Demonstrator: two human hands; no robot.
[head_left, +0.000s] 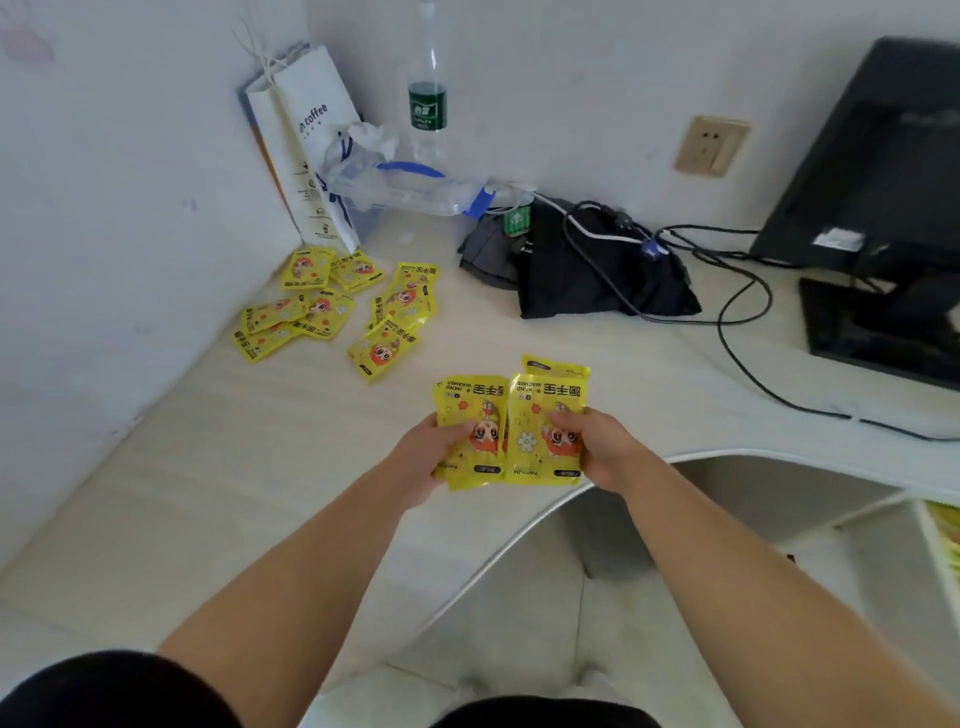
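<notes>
My left hand (434, 452) grips a yellow hand warmer packet (470, 415) by its left side, thumb across its front. My right hand (597, 447) grips another yellow packet (540, 410) beside it, with a further packet's top edge (556, 364) showing behind. Both are held just above the white desk (260, 457), near its curved front edge. Several more yellow packets (337, 306) lie scattered on the desk toward the left wall.
A white paper coffee bag (306, 145), a clear plastic bag (384, 182) and a water bottle (428, 104) stand in the back corner. A black cloth bag (582, 265) with cables lies mid-back. A black monitor (878, 182) stands at the right.
</notes>
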